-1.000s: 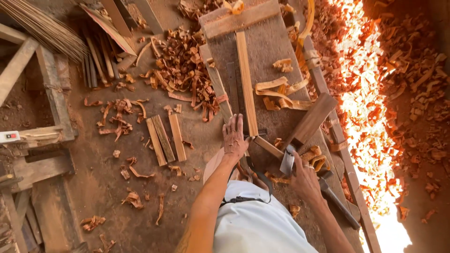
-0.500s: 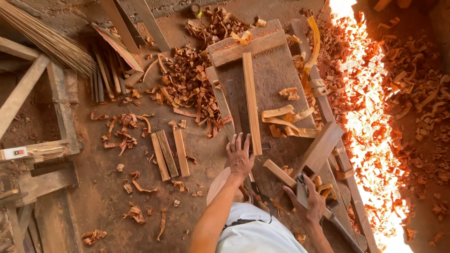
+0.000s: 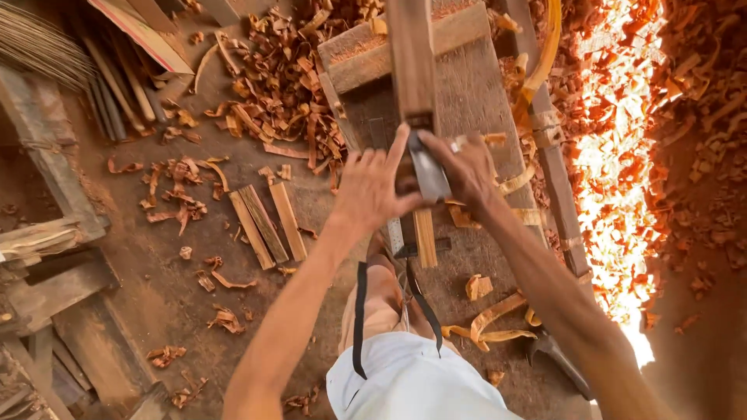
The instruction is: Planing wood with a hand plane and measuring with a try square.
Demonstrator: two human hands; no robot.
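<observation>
Head view: a long wooden stick [image 3: 412, 70] is held upright at the centre of the frame, its top running out past the upper edge. The left hand [image 3: 373, 190] is seen just left of centre, fingers [image 3: 397, 152] spread apart and pressed against the stick's lower part. The right hand [image 3: 467, 167] is placed just right of it, its fingers curled shut around a dark metal blade [image 3: 429, 173], which is laid against the stick. Below the hands, the pale lower end of the stick is seen near the knee. Behind, a plank counter [image 3: 475, 85] fills the upper centre. Wood shavings [image 3: 272, 85] are heaped in the upper left, three short wood pieces [image 3: 267, 222] are laid side by side at left centre, and sunlit chips [image 3: 622, 155] are spread along the right.
</observation>
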